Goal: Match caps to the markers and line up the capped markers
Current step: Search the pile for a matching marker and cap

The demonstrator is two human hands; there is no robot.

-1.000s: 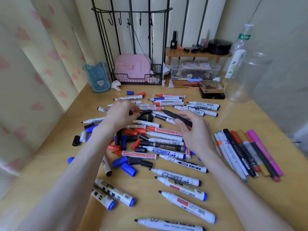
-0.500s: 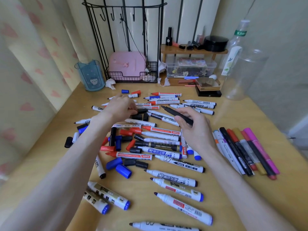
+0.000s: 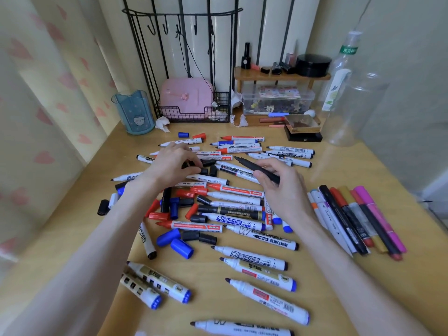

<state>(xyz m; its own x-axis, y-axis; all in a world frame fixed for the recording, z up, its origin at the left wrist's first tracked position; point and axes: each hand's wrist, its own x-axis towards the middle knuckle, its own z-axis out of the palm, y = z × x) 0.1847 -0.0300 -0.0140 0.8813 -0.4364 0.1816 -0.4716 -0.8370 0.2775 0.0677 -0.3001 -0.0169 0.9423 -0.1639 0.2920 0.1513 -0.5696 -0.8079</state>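
Observation:
Several uncapped whiteboard markers and loose black, blue and red caps lie scattered over the wooden desk (image 3: 242,306). My right hand (image 3: 283,187) grips a slim black uncapped marker (image 3: 257,169), its tip pointing up and left. Over the cluster of black caps near the pile's far side, my left hand (image 3: 172,163) pinches a black cap (image 3: 192,164) between thumb and fingers. More black caps (image 3: 211,169) lie just right of it. A row of capped coloured markers (image 3: 358,219) lies side by side at the right.
A blue pen cup (image 3: 134,112) stands at the back left, beside a black wire basket (image 3: 194,112) holding a pink box. A small wooden shelf (image 3: 281,76), a clear storage box and two clear plastic bottles (image 3: 349,103) stand at the back right. Curtains hang left.
The left hand has stayed over the black caps and closed its fingers on one. The right hand keeps the black marker, shifted only slightly.

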